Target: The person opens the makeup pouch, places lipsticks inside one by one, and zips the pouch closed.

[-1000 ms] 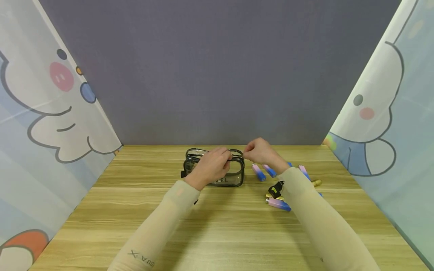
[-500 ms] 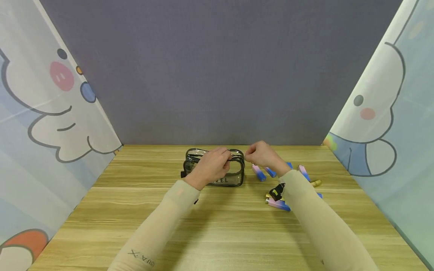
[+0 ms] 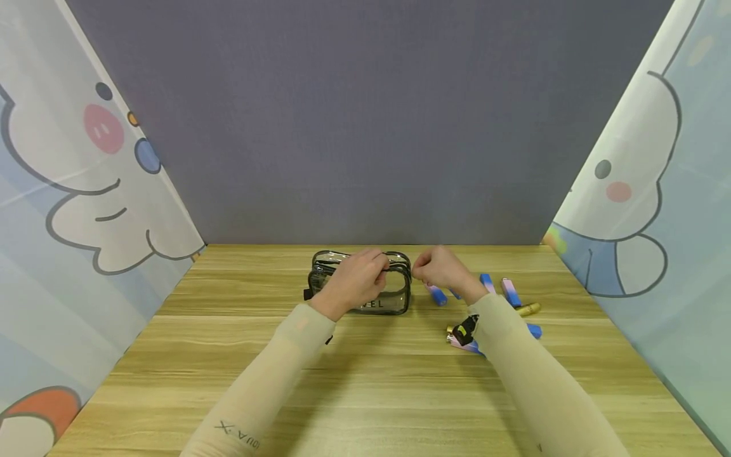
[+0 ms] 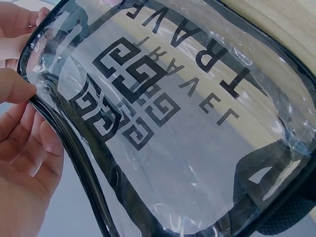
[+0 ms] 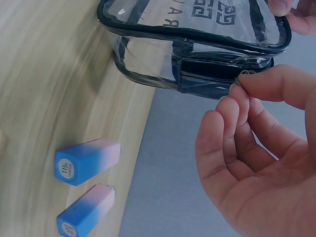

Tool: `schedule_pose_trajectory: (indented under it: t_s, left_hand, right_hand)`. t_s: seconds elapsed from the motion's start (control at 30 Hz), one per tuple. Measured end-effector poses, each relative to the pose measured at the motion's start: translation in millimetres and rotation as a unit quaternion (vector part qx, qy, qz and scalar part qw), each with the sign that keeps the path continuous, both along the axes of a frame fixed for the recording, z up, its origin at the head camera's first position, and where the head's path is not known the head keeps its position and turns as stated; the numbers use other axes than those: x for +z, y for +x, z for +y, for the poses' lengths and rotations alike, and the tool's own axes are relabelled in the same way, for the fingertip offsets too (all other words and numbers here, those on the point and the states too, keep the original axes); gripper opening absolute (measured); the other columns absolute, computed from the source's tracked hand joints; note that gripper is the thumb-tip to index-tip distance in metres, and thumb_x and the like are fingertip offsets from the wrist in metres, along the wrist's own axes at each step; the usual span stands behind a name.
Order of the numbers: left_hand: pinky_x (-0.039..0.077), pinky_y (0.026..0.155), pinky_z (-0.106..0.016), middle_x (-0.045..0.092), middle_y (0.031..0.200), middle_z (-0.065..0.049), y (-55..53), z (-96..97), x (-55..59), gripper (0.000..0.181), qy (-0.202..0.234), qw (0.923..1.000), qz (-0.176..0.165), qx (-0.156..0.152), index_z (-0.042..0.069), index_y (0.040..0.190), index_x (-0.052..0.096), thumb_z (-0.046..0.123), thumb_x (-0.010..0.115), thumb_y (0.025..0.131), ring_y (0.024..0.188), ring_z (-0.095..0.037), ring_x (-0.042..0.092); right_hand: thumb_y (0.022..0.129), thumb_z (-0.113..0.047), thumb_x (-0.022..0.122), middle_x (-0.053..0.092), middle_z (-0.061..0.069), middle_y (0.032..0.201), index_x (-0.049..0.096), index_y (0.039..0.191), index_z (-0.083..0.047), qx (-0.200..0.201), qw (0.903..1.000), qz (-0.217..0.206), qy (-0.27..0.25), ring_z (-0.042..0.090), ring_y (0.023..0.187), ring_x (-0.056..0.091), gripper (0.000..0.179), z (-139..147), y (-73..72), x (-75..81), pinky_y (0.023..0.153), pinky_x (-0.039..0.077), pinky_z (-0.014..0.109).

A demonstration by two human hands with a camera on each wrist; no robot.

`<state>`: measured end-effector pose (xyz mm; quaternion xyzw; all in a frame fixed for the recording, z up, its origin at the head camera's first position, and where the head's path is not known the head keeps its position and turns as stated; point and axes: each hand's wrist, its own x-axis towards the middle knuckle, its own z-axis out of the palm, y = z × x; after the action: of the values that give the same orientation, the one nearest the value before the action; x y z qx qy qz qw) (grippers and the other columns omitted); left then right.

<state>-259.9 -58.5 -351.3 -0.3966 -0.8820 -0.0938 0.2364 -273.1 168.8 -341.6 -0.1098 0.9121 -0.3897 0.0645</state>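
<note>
A clear travel pouch (image 3: 394, 304) with black piping and dark lettering stands at the table's far side. My left hand (image 3: 355, 278) grips its top edge; in the left wrist view, the thumb (image 4: 15, 88) presses on the black-piped rim. At the pouch's right end, my right hand (image 3: 441, 268) pinches a small, thin metal zipper pull (image 5: 244, 74) between thumb and fingertips. Its other fingers (image 5: 210, 136) curl loosely below. Part of the pouch front is hidden behind my left hand in the head view.
Pink-and-blue rectangular sticks lie right of the pouch, among them one stick (image 3: 511, 292) and another stick (image 5: 88, 160) with a round label. A gold tube (image 3: 528, 309) lies nearby, partly under my right sleeve (image 3: 514, 336). A grey panel (image 3: 365, 127) stands behind the wooden table.
My right hand has moved slightly down and toward me along the pouch's right end, with its fingertips still pinched. My left hand and the pouch have hardly moved.
</note>
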Motion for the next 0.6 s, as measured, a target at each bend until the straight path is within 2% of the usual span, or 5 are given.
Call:
schedule_pose_trajectory:
  t_s: [0.17, 0.37, 0.6]
  left_hand:
    - [0.055, 0.068, -0.030, 0.065, 0.095, -0.004, -0.4, 0.2, -0.6, 0.009, 0.000, 1.0000, 0.000, 0.000, 0.008, 0.098, 0.069, 0.004, 0.069, 0.090, 0.082, -0.017, 0.061]
    - [0.054, 0.067, -0.030, 0.064, 0.095, -0.004, -0.3, 0.6, -1.7, 0.009, -0.001, 1.0000, 0.000, 0.000, 0.007, 0.099, 0.069, 0.003, 0.068, 0.090, 0.081, -0.017, 0.061]
    - [0.055, 0.068, -0.030, 0.065, 0.095, -0.004, -0.4, 1.5, -1.8, 0.010, -0.002, 1.0000, 0.003, 0.002, 0.007, 0.099, 0.069, 0.002, 0.067, 0.090, 0.083, -0.018, 0.061]
  right_hand:
    - [0.089, -0.006, 0.061, 0.065, 0.010, 0.074, 0.074, 0.099, 0.001, -0.006, 0.9993, -0.015, -0.034, 0.019, 0.064, 0.059, 0.018, 1, -1.8, -6.9, 0.065, 0.054, 0.036]
    - [0.088, -0.004, 0.061, 0.065, 0.010, 0.074, 0.073, 0.098, 0.001, -0.005, 0.9977, -0.033, -0.060, 0.015, 0.061, 0.056, 0.017, 3, -1.4, -13.0, 0.066, 0.054, 0.040]
    - [0.088, -0.003, 0.061, 0.065, 0.012, 0.077, 0.073, 0.097, 0.002, 0.003, 0.9968, -0.034, -0.072, 0.015, 0.062, 0.056, 0.016, 5, -4.2, -18.7, 0.066, 0.055, 0.040]
